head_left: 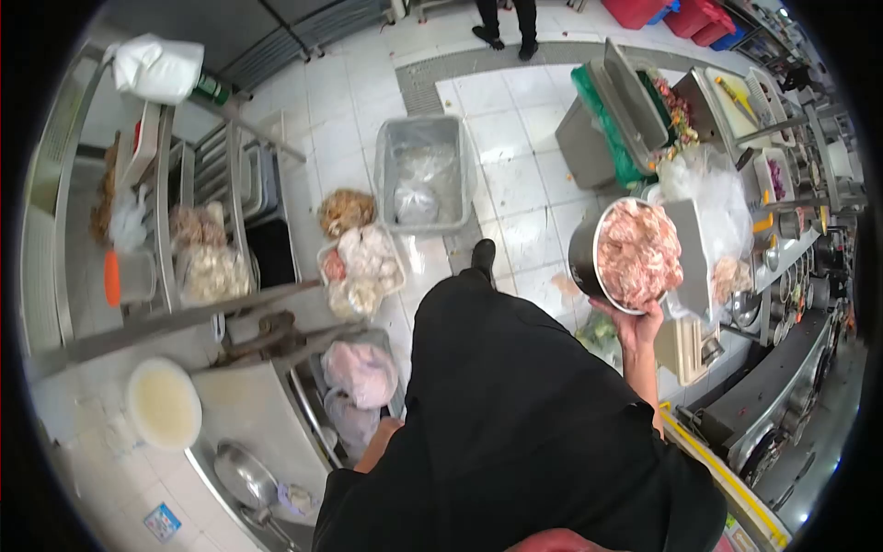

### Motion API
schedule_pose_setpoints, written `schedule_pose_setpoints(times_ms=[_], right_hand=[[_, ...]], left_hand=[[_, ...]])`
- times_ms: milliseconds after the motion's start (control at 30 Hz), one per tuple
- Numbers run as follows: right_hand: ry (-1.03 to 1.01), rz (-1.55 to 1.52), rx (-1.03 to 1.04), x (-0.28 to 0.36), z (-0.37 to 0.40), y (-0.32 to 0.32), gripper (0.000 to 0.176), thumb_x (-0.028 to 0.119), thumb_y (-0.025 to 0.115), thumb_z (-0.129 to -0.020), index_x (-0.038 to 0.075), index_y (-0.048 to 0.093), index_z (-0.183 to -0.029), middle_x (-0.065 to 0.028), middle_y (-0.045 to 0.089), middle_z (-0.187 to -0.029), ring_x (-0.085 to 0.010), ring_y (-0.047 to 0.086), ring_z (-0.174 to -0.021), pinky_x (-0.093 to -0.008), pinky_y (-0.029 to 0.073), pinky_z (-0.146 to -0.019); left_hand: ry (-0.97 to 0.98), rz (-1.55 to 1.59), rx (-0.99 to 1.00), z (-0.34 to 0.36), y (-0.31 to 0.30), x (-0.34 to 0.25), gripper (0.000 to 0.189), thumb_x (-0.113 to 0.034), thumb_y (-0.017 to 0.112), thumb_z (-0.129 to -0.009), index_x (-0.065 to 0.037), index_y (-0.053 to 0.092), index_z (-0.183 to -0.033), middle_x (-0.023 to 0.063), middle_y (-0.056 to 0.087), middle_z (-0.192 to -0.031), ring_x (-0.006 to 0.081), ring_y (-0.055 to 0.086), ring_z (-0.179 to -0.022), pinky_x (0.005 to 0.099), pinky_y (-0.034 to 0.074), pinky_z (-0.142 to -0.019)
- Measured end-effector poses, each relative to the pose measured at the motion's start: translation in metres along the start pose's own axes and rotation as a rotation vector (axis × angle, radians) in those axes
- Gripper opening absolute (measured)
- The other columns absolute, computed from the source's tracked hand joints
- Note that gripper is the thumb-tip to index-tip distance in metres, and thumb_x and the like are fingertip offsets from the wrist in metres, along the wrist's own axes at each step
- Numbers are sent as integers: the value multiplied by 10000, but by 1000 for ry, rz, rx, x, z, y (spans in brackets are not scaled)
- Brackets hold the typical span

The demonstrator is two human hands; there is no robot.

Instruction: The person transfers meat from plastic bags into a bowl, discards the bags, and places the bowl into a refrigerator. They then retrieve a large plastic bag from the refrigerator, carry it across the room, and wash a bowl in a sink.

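Out to the person's right, the right hand (636,324) grips the near side of a deep metal pot (581,259), fingers at its rim, with the mouth facing the camera and heaped raw meat (639,253) inside. Low on the left, the left hand (390,429) shows only in part beside the black clothing (524,396); whether it grasps anything, I cannot tell. Just beyond it, pinkish plastic bags (361,375) lie in a container. Ahead of that hand, on the tiled floor (517,175), are a white tray (402,278) of bagged food and a grey tub (382,175) with clear plastic bags (418,200) inside. Beyond the right hand, a grey bin (584,147) has a green liner (605,129). Farther ahead of both hands, another person's legs (510,23) are visible.
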State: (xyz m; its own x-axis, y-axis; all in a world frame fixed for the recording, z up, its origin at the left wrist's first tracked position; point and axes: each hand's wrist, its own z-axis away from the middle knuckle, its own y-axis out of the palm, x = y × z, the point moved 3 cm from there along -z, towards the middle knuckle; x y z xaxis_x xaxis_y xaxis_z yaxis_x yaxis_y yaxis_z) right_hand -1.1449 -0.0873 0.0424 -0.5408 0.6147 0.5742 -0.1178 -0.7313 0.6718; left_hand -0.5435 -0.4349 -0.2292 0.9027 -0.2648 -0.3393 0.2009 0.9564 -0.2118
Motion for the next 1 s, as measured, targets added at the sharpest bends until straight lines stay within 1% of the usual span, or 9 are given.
schedule_pose_setpoints(times_ms=[133, 233, 267, 333, 433, 567, 733, 867, 1000], right_hand=[[-119, -43, -146, 32, -57, 15, 905, 216, 534, -687, 76, 205, -1519, -257, 304, -1511, -538, 349, -1342, -841, 289, -965], [-121, -74, -92, 66, -107, 32, 940, 254, 558, -665, 115, 207, -1525, -248, 293, -1515, -583, 292, -1345, -852, 281, -954], [-135, -120, -117, 72, -125, 34, 959, 273, 571, -656, 103, 201, -1524, -246, 302, -1508, -605, 293, -1324, -848, 273, -965], [-117, -138, -60, 83, -151, 51, 936, 269, 574, -665, 96, 222, -1514, -241, 330, -1494, -584, 327, -1314, -841, 281, -968], [-108, -138, -62, 108, -206, 65, 920, 266, 575, -674, 94, 233, -1511, -229, 346, -1493, -535, 354, -1328, -838, 290, -966], [-98, -103, -26, 139, -288, 99, 894, 254, 566, -690, 92, 247, -1510, -216, 367, -1491, -467, 392, -1337, -834, 312, -951], [27, -68, 56, 170, -390, 163, 885, 207, 568, -671, 33, 283, -1490, -218, 383, -1486, -488, 398, -1333, -811, 358, -961], [137, -32, 173, 179, -461, 200, 910, 207, 578, -654, 49, 270, -1496, -226, 389, -1479, -492, 408, -1325, -809, 363, -960], [180, 15, 199, 185, -516, 244, 917, 207, 596, -655, 43, 266, -1495, -237, 411, -1462, -506, 443, -1295, -793, 374, -970]], left_hand=[[-104, -33, -158, -86, -92, -90, 204, -265, 632, -821, -89, 721, -874, 170, 714, -876, 301, 695, -825, 450, 533, -735], [-104, 45, -464, -165, -223, -246, 222, -270, 653, -805, -97, 733, -919, 181, 719, -914, 315, 701, -867, 458, 533, -758], [124, -131, -742, -189, -268, -303, 209, -178, 581, -840, -72, 716, -960, 208, 703, -975, 381, 672, -935, 464, 522, -810], [469, -77, -926, -213, -362, -411, 225, -139, 528, -862, -63, 700, -986, 223, 688, -961, 409, 651, -947, 478, 507, -832], [495, -80, -949, -177, -469, -603, 213, -85, 516, -883, -66, 661, -1038, 195, 678, -839, 390, 654, -792, 461, 504, -716], [717, 12, -1013, -130, -544, -753, 201, -96, 546, -887, -75, 649, -1058, 156, 654, -764, 323, 632, -694, 418, 499, -665], [659, 25, -1011, -171, -542, -765, 197, -109, 554, -890, -65, 649, -1056, 158, 660, -787, 317, 647, -725, 422, 505, -678], [404, 33, -876, -218, -469, -701, 244, -258, 564, -917, -55, 659, -1012, 212, 669, -869, 385, 656, -823, 451, 511, -723], [211, 182, -669, -289, -363, -602, 260, -223, 601, -869, -38, 681, -1032, 240, 690, -934, 416, 658, -945, 461, 521, -818]])
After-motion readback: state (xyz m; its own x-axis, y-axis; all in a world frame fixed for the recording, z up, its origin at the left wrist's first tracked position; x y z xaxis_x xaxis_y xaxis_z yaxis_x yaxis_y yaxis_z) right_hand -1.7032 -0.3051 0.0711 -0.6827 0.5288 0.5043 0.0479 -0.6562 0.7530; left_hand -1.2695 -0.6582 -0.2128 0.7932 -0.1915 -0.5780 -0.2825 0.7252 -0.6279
